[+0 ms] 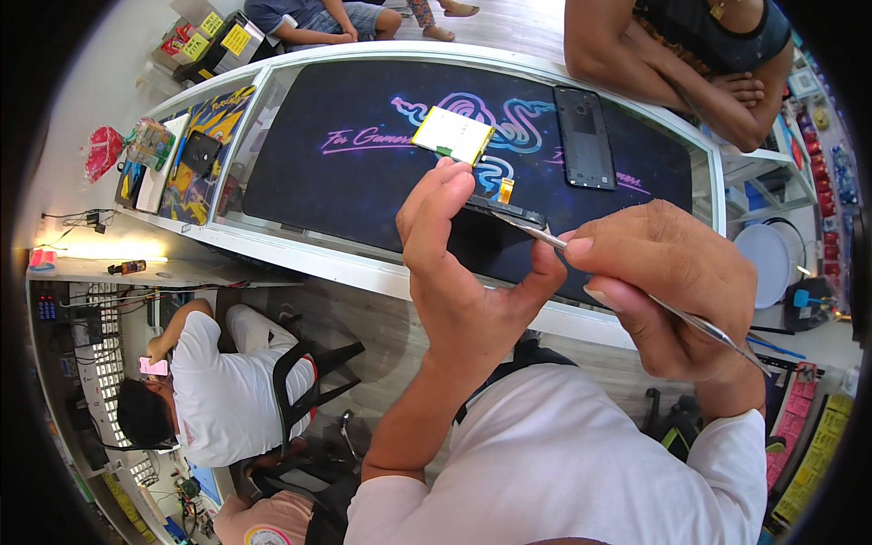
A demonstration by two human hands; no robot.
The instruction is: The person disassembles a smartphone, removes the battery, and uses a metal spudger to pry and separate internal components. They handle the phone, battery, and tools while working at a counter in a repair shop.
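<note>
My left hand point(459, 263) grips a dark phone body point(504, 213) edge-on, with an orange flex cable point(505, 189) sticking up from it. My right hand point(663, 282) is closed on a thin metal pry tool point(690, 322), whose tip meets the edge of the phone body. Just beyond my fingers is a white battery point(454, 134) with yellow edges and a green strip; whether it touches the phone body, I cannot tell. A black phone back cover point(584, 136) lies to the right on the dark printed mat point(300, 182).
The mat covers a white-framed glass counter point(368, 280). Phones and tools point(150, 159) crowd its left end. A person point(681, 54) leans arms on the far right edge; others sit behind. A seated co-worker point(218, 381) holds a phone at a lower-left bench. Shelves of goods point(822, 191) line the right.
</note>
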